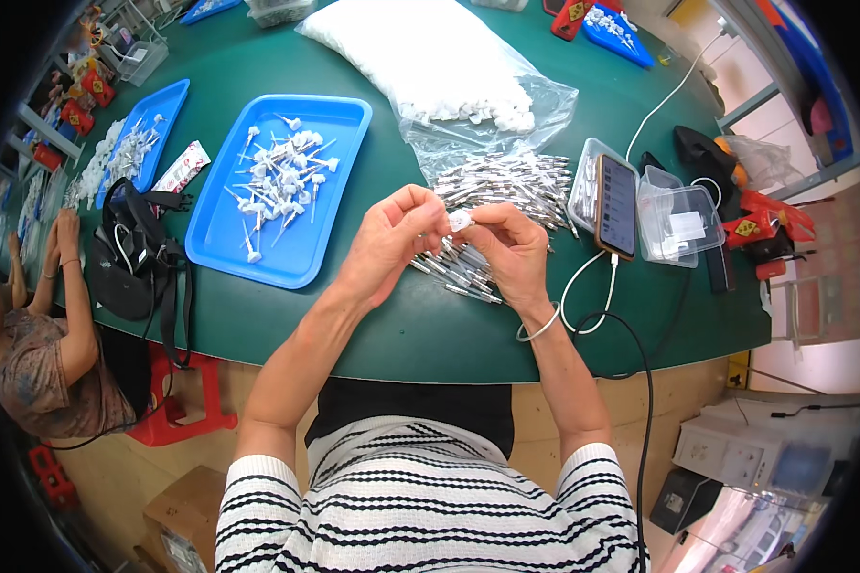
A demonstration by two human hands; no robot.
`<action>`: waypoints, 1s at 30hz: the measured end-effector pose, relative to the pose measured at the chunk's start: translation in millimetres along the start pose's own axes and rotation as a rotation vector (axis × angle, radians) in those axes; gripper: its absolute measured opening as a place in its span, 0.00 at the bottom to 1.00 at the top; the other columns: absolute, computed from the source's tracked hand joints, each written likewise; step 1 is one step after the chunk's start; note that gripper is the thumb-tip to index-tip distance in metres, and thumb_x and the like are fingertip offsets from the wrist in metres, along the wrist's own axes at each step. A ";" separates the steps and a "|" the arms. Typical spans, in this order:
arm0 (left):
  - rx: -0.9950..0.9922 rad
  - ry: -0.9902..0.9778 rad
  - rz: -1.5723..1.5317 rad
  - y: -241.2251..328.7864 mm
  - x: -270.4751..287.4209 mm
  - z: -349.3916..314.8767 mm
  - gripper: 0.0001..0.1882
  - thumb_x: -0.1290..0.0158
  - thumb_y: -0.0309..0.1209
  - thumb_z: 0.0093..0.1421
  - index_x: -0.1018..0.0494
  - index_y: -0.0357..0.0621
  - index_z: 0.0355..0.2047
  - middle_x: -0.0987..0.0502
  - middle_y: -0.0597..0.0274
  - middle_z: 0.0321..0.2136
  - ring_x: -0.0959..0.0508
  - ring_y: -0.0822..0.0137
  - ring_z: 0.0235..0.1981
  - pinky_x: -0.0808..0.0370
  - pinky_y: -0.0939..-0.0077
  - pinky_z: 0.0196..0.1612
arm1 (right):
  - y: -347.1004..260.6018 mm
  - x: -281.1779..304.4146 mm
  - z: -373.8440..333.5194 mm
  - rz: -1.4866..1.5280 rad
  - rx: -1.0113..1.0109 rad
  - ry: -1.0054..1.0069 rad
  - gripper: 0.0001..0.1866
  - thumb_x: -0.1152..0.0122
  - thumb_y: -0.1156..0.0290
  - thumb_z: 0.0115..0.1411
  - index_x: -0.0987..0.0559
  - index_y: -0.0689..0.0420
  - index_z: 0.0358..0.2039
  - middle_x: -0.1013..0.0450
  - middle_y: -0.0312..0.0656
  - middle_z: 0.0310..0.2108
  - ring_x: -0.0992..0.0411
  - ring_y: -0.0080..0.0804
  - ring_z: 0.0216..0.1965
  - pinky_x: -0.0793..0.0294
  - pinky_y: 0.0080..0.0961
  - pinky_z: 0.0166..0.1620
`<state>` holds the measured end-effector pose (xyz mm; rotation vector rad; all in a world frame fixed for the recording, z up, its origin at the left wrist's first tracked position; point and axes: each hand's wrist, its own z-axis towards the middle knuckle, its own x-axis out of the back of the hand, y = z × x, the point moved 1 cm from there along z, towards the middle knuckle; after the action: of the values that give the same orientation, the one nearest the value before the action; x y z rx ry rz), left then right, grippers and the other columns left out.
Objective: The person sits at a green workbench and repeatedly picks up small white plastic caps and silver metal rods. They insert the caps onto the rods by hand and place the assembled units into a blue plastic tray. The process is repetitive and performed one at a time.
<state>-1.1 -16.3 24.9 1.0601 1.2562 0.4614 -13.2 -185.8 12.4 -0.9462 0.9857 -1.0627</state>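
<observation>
Over the near middle of the green table, my left hand [387,241] and my right hand [511,250] meet at the fingertips. Between them is a small white plastic piece [461,220], pinched from both sides. Its lower part and anything joined to it are hidden by my fingers. Just beyond and beneath my hands lies a heap of thin silver metal rods [521,181]. Left of my left hand, a blue tray [205,237] carries several white pieces with thin stems [282,181].
Behind the rods rests a see-through bag [420,57] of white pieces. A phone [616,205] on a cable leans by plastic boxes [678,224] at right. A black bag [129,253] lies left, near another person [53,358]. Another blue tray [167,105] stands farther left.
</observation>
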 end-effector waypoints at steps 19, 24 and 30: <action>-0.550 0.619 1.355 74.8 51.1 -10.3 0.13 0.53 0.36 0.65 0.28 0.41 0.28 0.27 0.59 0.16 0.27 0.66 0.18 0.32 0.72 0.24 | -11.2 20.9 13.2 -0.467 0.138 0.164 0.07 0.41 0.74 0.57 0.21 0.58 0.37 0.23 0.38 0.34 0.26 0.25 0.34 0.30 0.23 0.38; -0.431 0.525 1.716 77.9 57.9 -28.5 0.10 0.51 0.34 0.63 0.25 0.40 0.34 0.22 0.51 0.24 0.21 0.55 0.25 0.28 0.68 0.27 | -14.2 13.2 -8.9 -1.111 0.148 -0.203 0.05 0.38 0.69 0.53 0.22 0.56 0.29 0.27 0.41 0.26 0.29 0.36 0.34 0.29 0.32 0.36; -0.610 0.129 1.496 10.5 12.8 -32.2 0.06 0.46 0.22 0.57 0.23 0.40 0.36 0.23 0.57 0.29 0.25 0.68 0.27 0.30 0.77 0.30 | 0.8 -0.9 -17.9 -1.305 0.206 -0.150 0.10 0.35 0.65 0.50 0.25 0.57 0.23 0.30 0.41 0.27 0.30 0.40 0.36 0.28 0.36 0.37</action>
<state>-24.2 11.3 28.6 1.2642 0.1297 1.9066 -30.3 -187.2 6.9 -1.4903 -0.0011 -2.0549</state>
